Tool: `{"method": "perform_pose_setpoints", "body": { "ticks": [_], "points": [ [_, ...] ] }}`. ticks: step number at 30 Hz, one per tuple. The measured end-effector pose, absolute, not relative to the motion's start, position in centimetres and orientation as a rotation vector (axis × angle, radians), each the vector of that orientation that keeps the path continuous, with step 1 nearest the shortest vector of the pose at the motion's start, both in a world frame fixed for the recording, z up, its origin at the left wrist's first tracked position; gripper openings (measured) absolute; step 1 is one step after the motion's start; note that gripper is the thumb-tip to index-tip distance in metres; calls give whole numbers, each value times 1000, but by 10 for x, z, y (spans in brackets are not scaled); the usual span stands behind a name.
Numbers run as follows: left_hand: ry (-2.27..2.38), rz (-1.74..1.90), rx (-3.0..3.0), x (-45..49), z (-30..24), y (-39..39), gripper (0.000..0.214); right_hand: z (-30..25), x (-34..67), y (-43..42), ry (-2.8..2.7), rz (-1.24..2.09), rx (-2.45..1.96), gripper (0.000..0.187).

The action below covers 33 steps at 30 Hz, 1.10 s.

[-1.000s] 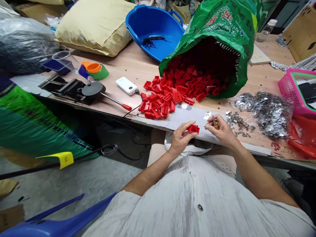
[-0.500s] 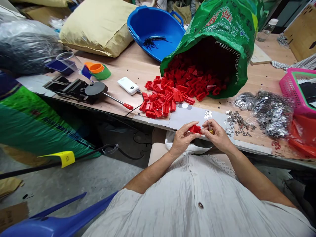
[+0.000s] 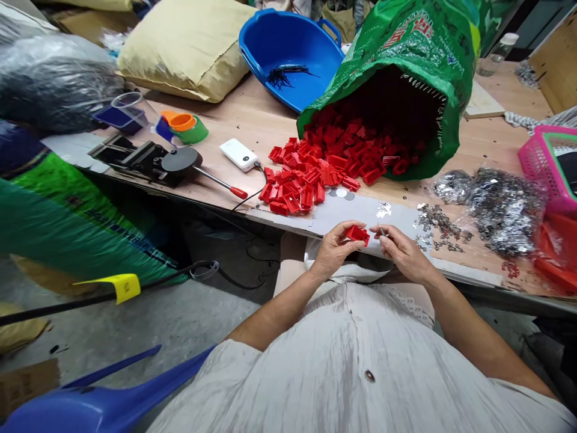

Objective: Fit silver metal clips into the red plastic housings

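Observation:
My left hand (image 3: 332, 252) is closed, pinching a small red plastic casing (image 3: 358, 235) between thumb and fingers just over the table's front edge. The casing's hollow side shows. Close by on its right, my right hand (image 3: 403, 252) is closed around a slim metal tool (image 3: 380, 229), whose exact kind I cannot make out. A small gap separates the fingertips of the two hands. Beyond them, several shiny metal pieces (image 3: 383, 209) lie on a grey sheet (image 3: 349, 210). More red casings (image 3: 297, 180) spill in a heap from a green sack (image 3: 383, 45) lying on its side.
Small metal parts (image 3: 435, 219) and plastic bags of them (image 3: 507, 207) lie on the right, near a pink basket (image 3: 532, 159). A blue basin (image 3: 295, 45) stands behind. Leftward are a white power bank (image 3: 238, 154) and a hand press with a red-tipped lever (image 3: 183, 159).
My right hand has drawn slightly away from the red casing, and the tool's yellow part no longer shows. The casing has turned a little in my left hand. The whole view has shifted slightly.

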<state>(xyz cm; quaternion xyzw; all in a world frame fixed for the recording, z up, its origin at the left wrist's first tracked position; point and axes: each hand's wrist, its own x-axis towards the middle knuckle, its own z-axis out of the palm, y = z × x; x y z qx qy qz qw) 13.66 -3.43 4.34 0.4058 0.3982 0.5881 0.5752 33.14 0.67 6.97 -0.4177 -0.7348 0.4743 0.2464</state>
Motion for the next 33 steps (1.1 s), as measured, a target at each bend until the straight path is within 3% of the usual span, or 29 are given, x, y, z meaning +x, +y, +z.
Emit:
{"method": "perform_pose_setpoints", "body": {
  "ticks": [6, 12, 33],
  "points": [
    [1295, 1140, 1437, 117, 35, -20, 33, 56, 331, 7, -2249, 863, -1208, 29],
    [1275, 982, 1664, 111, 30, -8, 38, 49, 328, 8, -2291, 818, -1233, 20],
    [1370, 979, 1809, 118, 26, -8, 34, 42, 311, 3, -2477, 558, -1306, 20]
  ]
}}
